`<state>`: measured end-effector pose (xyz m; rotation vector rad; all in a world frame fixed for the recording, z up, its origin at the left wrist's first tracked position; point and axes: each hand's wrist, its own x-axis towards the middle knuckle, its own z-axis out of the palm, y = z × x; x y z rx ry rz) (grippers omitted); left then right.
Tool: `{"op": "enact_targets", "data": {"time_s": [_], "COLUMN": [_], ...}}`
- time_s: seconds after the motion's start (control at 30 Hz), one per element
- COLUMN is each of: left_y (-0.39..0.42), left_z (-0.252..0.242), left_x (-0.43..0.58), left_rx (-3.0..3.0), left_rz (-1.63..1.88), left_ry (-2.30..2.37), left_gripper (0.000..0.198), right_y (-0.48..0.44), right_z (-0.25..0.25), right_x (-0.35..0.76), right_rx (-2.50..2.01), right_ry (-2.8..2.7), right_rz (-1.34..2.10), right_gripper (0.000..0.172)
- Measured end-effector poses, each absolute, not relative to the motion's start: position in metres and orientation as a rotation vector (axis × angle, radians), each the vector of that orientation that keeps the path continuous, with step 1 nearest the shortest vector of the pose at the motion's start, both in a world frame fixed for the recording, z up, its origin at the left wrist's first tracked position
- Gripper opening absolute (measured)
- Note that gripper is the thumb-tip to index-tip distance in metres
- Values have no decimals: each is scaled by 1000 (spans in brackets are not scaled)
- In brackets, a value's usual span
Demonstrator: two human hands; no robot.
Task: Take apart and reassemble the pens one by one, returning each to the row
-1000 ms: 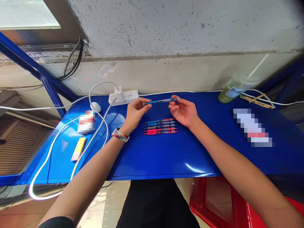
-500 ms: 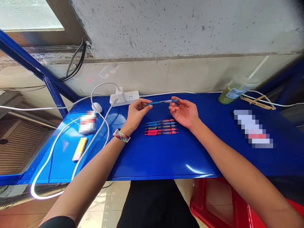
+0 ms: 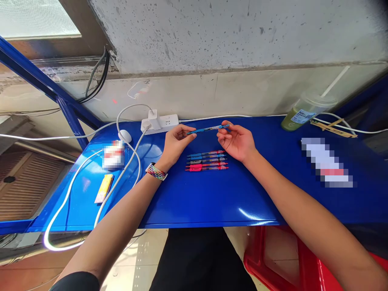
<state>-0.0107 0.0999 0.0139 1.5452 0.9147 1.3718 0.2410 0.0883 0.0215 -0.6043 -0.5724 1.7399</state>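
Observation:
A blue pen [image 3: 207, 129] is held level above the blue table [image 3: 206, 198], one end in each hand. My left hand [image 3: 176, 142] pinches its left end between thumb and fingers; a beaded band sits on that wrist. My right hand [image 3: 237, 140] pinches the right end with its fingertips. Just below the hands, a row of several pens [image 3: 207, 161], blue and red, lies side by side on the table.
A white power strip [image 3: 161, 121] with a plug and white cables [image 3: 121, 178] lies at the back left. A yellow pack [image 3: 104, 188] and a small box [image 3: 113, 154] sit left. A green drink cup [image 3: 304, 111] and wooden sticks [image 3: 332, 129] are back right. A red stool [image 3: 281, 262] stands below.
The view has shifted slightly; both hands keep holding the blue pen in almost the same place.

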Motion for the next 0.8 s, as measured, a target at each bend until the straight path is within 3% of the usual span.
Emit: {"op": "enact_targets", "data": {"time_s": [0.2,0.33,0.8], "left_y": [102,102,103], "left_z": [13,12,13], "left_x": [-11,-11,-11], "left_rx": [1538,1546,1529], "left_rz": [1374,1360,1381], "left_ry": [915,907,870], "left_gripper": [23,23,18], "right_y": [88,87,86], "right_z": [23,25,24], "right_x": [241,239,239], "right_rx": [-609,-607,-593], "right_ry": [-562,-521,-544], "right_rz": [1738,1741,1748], "right_gripper": [25,15,10]}}
